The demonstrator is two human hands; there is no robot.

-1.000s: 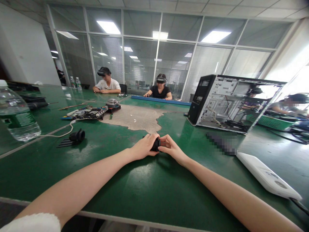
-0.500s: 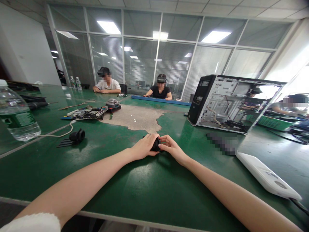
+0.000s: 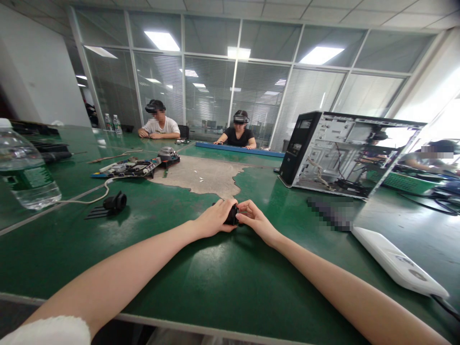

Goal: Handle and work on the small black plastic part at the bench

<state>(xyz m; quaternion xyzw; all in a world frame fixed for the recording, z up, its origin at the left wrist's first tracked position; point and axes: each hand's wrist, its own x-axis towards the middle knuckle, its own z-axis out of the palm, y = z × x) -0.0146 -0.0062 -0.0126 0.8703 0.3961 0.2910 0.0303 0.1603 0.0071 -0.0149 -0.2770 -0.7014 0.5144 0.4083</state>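
At the middle of the green table (image 3: 201, 292), my left hand (image 3: 214, 219) is wrapped around a small black object (image 3: 231, 215). Its kind cannot be made out, since my fingers cover most of it. From the other side, my right hand (image 3: 258, 221) pinches the right edge of that same object with thumb and fingertips. Both hands are close to the tabletop. To the left lies another black piece (image 3: 117, 203), with a round end and several thin prongs.
A stripped circuit board (image 3: 125, 167) lies back left, near a water bottle (image 3: 27, 167). An opened computer case (image 3: 302, 153) stands at the right. Nearer me is a white device (image 3: 398, 261) with a cable. Two people sit opposite behind a blue bar (image 3: 237, 149); another person is far right.
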